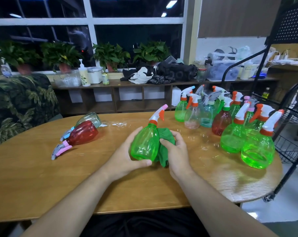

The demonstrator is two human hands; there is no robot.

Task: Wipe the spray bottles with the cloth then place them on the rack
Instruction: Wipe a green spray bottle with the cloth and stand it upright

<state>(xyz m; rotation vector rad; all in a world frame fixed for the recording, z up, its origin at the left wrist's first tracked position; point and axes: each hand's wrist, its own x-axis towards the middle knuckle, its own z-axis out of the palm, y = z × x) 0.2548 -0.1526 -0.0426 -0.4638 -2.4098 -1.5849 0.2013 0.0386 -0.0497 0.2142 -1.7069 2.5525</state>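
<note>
Above the middle of the wooden table (59,185) my left hand (126,156) grips a green spray bottle (144,144) with a white and orange trigger head, tilted a little to the right. My right hand (177,151) holds a bunched green cloth (165,135) against the bottle's right side. Several more spray bottles (233,120), green, red and clear, stand in a group at the table's right end. A red bottle (81,134) and a clear one (90,118) lie on their sides at the left. The black wire rack (293,134) stands just right of the table.
Wet patches (118,124) glisten on the tabletop behind the held bottle. A leaf-patterned armchair (20,106) sits at the far left. A low shelf (127,93) with potted plants, clothes and containers runs under the window behind the table.
</note>
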